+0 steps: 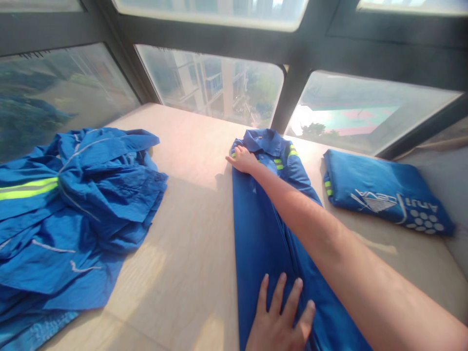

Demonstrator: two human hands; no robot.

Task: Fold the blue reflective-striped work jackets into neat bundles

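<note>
A blue work jacket (258, 229) with a collar and yellow-green stripes lies lengthwise before me, its sides folded inward into a long narrow shape. My right hand (244, 159) reaches across to its far end and rests on the left shoulder beside the collar, thumb stretched outward. Near the bottom of the view, my left hand (281, 319) lies palm down on the lower part of the jacket with fingers spread. The forearm of my right arm covers part of the jacket's right side.
On the left lies a loose, crumpled heap of blue work clothing (98, 195) with a reflective stripe. A neatly folded blue garment (380, 187) with white printing sits at the right. Windows with grey frames (219, 36) border the light-coloured surface (183, 234) at the back.
</note>
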